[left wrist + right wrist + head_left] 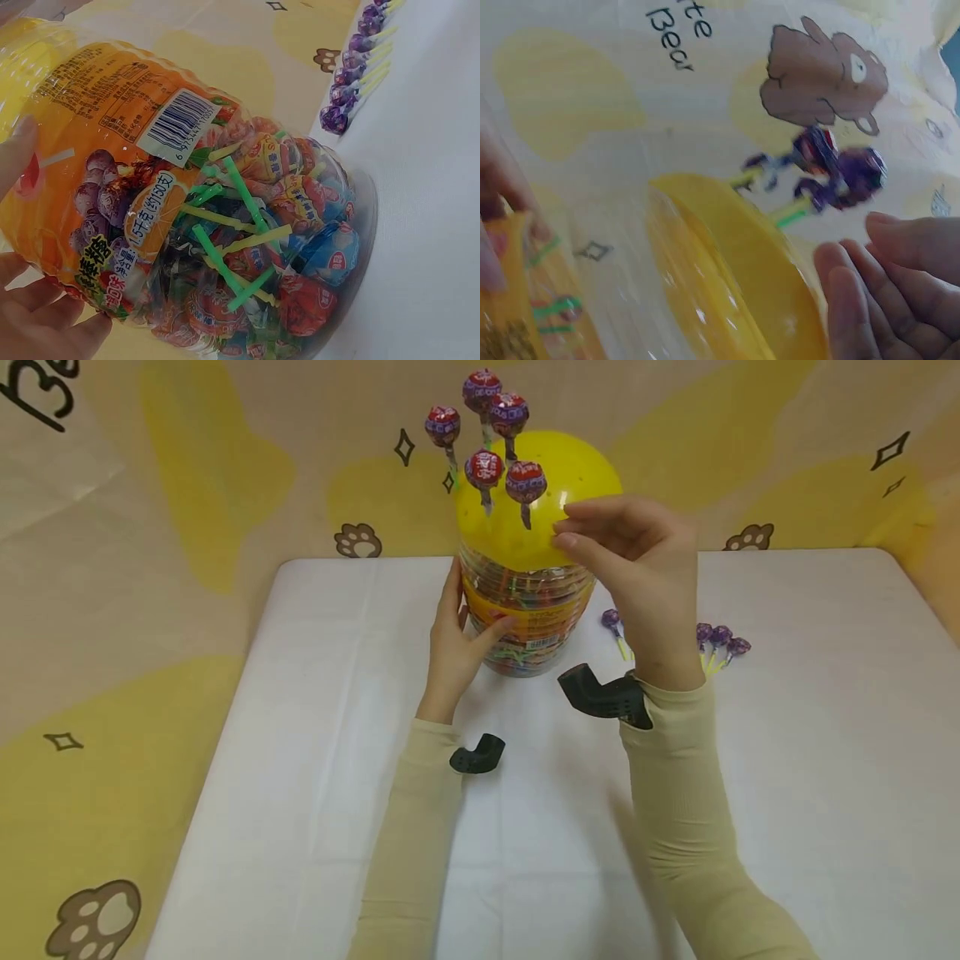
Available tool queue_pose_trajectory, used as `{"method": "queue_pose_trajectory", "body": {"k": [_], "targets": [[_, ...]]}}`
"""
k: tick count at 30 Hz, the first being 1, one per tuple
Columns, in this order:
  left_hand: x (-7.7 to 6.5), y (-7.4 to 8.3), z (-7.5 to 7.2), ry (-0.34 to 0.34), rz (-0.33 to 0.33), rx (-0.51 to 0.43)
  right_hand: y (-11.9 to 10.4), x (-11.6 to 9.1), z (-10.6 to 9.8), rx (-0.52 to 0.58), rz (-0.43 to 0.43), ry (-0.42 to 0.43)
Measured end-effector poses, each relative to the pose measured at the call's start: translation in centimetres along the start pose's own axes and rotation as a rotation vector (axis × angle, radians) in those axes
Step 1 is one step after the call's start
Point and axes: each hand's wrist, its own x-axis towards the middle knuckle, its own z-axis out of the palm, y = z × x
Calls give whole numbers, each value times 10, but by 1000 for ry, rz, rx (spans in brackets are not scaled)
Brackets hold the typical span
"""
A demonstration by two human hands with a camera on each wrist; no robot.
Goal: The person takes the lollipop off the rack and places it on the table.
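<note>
A clear ribbed jar (528, 643) with an orange label stands upright on the table, holding many wrapped lollipops (300, 300). Its domed yellow lid (581, 468) carries several purple-and-red wrapped lollipops (483, 468) upright on their sticks. My left hand (457, 647) grips the jar's left side, thumb across the label; in the left wrist view its fingers curve round the label (112, 112). Beside the lid's right side is my right hand (637, 547), thumb and fingers loosely bent and apart. The right wrist view shows nothing between the fingers of that hand (892, 292).
On the white table (825, 777), right of the jar, lies a row of purple lollipops (345, 95) with yellow sticks, partly hidden behind my right forearm in the head view. A patterned yellow-and-beige cloth (300, 410) hangs behind the table.
</note>
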Motion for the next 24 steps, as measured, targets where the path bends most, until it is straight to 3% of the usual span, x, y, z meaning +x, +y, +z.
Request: {"method": "queue_pose_trajectory", "body": {"k": [8,14,21,24], "targets": [[-1,1,0,1,-5,14,8,-2,22,-10,-86,75],[-2,2,0,1,7,32,8,-1,30,-107,-130,76],[-1,1,0,4,-1,21,10,1,34,-251,-280,59],[-1,2,0,2,-12,18,10,3,35,-269,-289,62]]}}
